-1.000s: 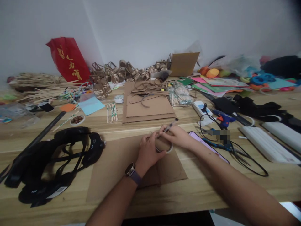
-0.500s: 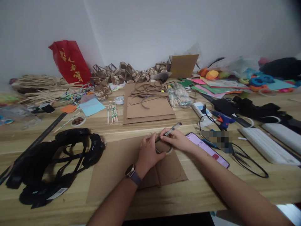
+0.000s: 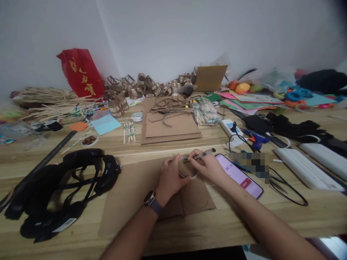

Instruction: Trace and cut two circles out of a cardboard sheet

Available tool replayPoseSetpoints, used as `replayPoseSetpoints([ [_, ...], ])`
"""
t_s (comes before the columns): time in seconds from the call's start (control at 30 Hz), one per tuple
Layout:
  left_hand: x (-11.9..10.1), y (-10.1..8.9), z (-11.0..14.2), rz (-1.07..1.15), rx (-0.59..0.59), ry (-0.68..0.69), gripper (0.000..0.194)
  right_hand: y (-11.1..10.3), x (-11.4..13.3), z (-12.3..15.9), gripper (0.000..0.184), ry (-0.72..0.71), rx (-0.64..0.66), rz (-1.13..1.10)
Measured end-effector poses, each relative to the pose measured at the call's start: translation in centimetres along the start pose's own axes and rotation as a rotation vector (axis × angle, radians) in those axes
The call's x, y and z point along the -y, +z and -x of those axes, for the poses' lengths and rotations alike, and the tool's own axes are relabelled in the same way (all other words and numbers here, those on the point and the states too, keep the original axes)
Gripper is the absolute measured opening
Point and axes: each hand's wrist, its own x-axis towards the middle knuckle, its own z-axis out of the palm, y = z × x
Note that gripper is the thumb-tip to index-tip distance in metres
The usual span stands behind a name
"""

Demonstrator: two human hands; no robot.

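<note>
A thin pale ring [image 3: 193,177] lies on a brown cardboard sheet [image 3: 127,195] in front of me. My left hand [image 3: 172,174] holds the ring down from its left side, with the thumb at the near rim and the fingers at the far rim. My right hand [image 3: 208,164] grips a pen [image 3: 210,152] at the ring's right upper edge. The pen leans to the right, and its tip is hidden by my fingers. A faint round outline shows on the cardboard just below the ring.
A phone [image 3: 238,177] running a timer lies right of my hands, near a blue glue gun [image 3: 257,140] and black cables. Black headgear [image 3: 105,175] sits at left. Behind are stacked cardboard [image 3: 173,128], wooden sticks [image 3: 129,131] and small slatted crafts [image 3: 132,93].
My right hand has moved slightly to the right and down along the ring, and the pen tilts lower. My left hand stays on the ring.
</note>
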Motion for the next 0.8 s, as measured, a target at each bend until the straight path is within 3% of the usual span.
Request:
replayPoseSetpoints([
  [0.17, 0.0, 0.1, 0.0, -0.012, -0.018, -0.004, 0.090, 2.3, -0.7, 0.0, 0.019, -0.012, -0.032, -0.094],
  [0.33, 0.1, 0.1, 0.0, -0.016, -0.015, -0.002, 0.091, 2.7, -0.3, 0.4, 0.016, -0.013, -0.005, -0.132],
  [0.5, 0.1, 0.1, -0.1, -0.023, -0.016, -0.002, 0.092, 1.8, -0.1, 0.7, 0.022, 0.043, 0.116, -0.102],
  [0.63, -0.2, 0.0, 0.0, -0.016, -0.003, -0.018, 0.088, 0.2, -0.4, -0.7, 0.029, 0.109, 0.218, 0.005],
  [0.8, -0.5, -0.2, 0.1, -0.018, 0.007, -0.029, 0.092, -1.6, 0.1, -2.8, 0.024, 0.132, 0.159, 0.180],
])
